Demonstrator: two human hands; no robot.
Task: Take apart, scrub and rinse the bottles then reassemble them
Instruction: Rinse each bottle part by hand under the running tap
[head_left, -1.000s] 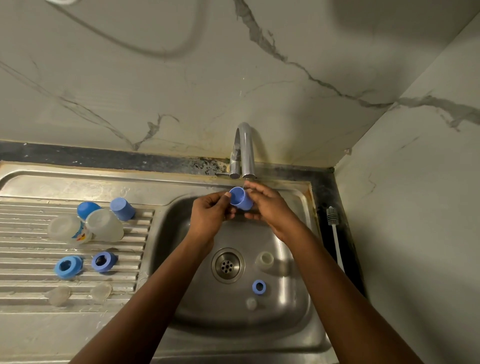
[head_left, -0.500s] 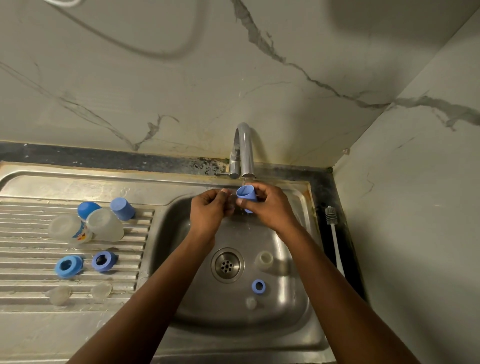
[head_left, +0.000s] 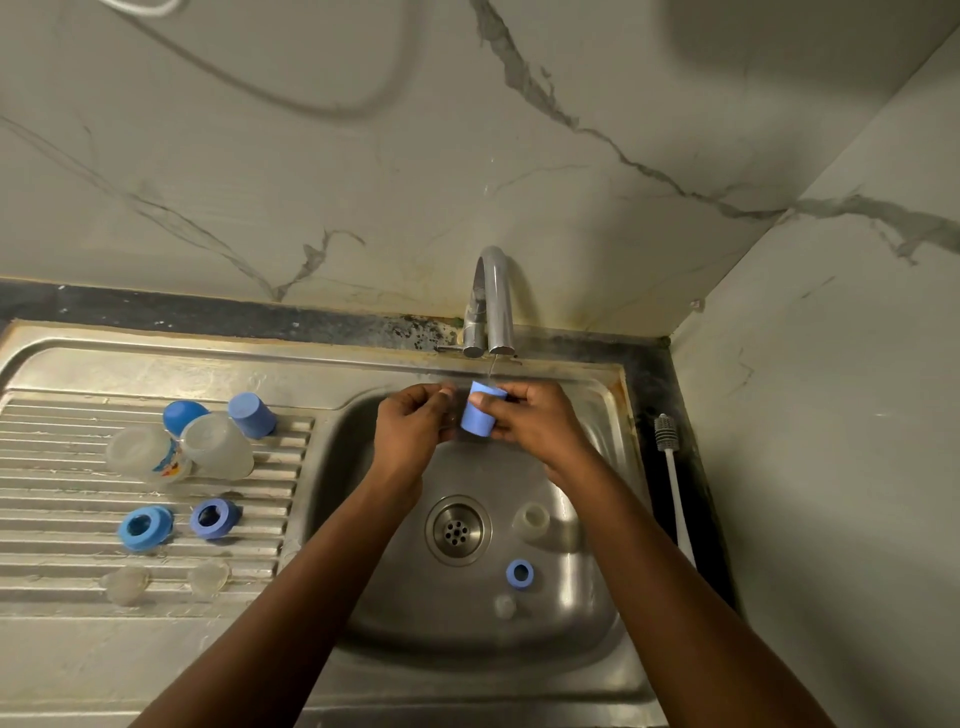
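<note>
Just left of the curved chrome tap (head_left: 492, 299), I see the left hand (head_left: 410, 431) curled beside a small blue plastic cap (head_left: 479, 418); I cannot tell if it touches. The cap sits under the tap's spout in a thin stream, near upright, wide end up. The right hand (head_left: 540, 426) pinches it, thumb in front. The steel sink (head_left: 332, 358) has its back rim close below the tap, with open basin nearer me.

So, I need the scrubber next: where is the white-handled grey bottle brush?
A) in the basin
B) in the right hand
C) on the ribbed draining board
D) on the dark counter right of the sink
D: the white-handled grey bottle brush lies on the dark counter right of the steel sink; the right hand holds a blue plastic cap.
</note>
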